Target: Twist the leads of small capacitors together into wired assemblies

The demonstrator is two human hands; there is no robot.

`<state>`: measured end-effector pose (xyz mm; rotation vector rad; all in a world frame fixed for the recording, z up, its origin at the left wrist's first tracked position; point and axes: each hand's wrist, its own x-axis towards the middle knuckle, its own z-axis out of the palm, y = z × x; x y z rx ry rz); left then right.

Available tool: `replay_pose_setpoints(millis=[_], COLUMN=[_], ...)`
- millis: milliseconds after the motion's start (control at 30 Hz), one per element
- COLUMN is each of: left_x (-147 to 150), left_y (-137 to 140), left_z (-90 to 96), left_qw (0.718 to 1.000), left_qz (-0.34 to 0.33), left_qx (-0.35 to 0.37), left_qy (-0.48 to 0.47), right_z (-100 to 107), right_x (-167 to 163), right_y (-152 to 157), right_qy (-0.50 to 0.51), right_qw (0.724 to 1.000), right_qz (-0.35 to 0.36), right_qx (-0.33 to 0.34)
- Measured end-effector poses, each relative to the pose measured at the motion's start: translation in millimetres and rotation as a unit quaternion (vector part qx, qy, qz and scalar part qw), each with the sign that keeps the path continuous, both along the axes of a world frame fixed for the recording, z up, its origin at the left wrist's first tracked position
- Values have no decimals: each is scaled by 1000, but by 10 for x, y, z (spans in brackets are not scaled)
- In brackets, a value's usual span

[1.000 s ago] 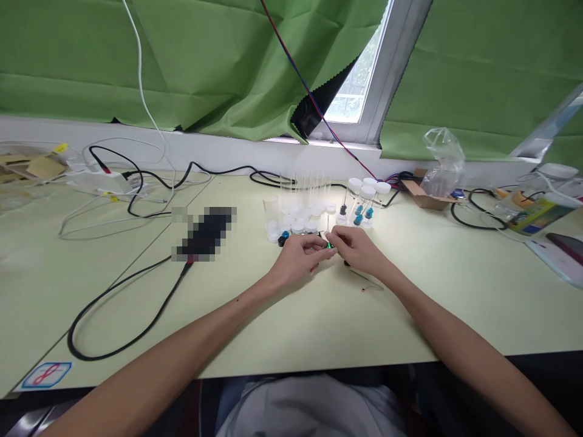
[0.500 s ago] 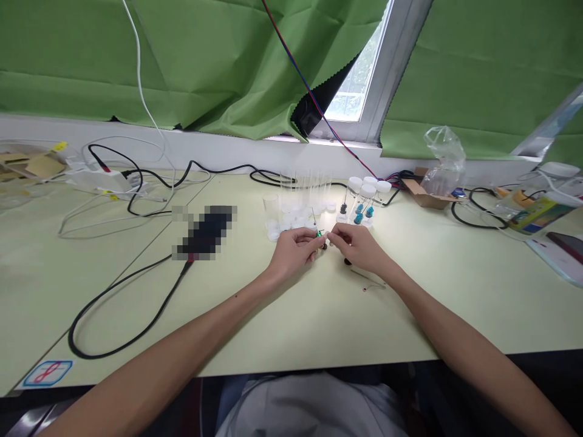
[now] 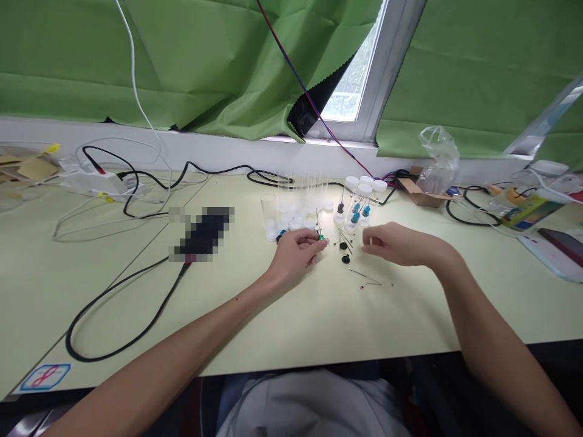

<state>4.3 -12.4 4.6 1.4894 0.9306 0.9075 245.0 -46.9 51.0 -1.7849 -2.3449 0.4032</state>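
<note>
Over the bench [image 3: 282, 321], the left hand [image 3: 295, 250] has its grip pinching a small green piece [image 3: 321, 237] between thumb and fingers. From this piece a thin needle [image 3: 317, 220] points upward, its long axis leaning slightly to the left. The right hand [image 3: 392, 244] is apart from it, near a black part [image 3: 345, 259], wrist bent and curled fingers toward the left; whether its grip holds something, I cannot tell.

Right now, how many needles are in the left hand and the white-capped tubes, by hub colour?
Green-hubbed needle, in the left hand: 1
Black-hubbed needle, in a white-capped tube: 1
Teal-hubbed needles, in white-capped tubes: 3
Total: 5
</note>
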Motion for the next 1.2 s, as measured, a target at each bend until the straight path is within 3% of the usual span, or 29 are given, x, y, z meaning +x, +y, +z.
replay_pose_setpoints(millis=[167,367,500,733,833,1200], left_x=[13,22,30,48,49,64], left_y=[-5,-23,-24,-36,-41,-55], left_z=[-44,-37,-51,-60,-67,-125], left_qw=[1000,1000,1000,1000,1000,1000], left_qz=[-9,-17,-10,-16,-16,-14], left_qx=[2,4,-3,-8,-6,-8], left_qy=[2,5,7,6,3,-6], right_z=[86,-84,-172,-98,-137,-423], right_x=[185,125,33,-250,-352,-484], right_y=[-283,-303,-354,-507,-531,-596], right_qy=[-97,-114,-124,-218,-250,-221], right_qw=[983,956,950,934,931,921], right_qz=[-71,-130,-158,-174,-187,-284], right_qx=[-141,-237,-239,-223,-188,-148])
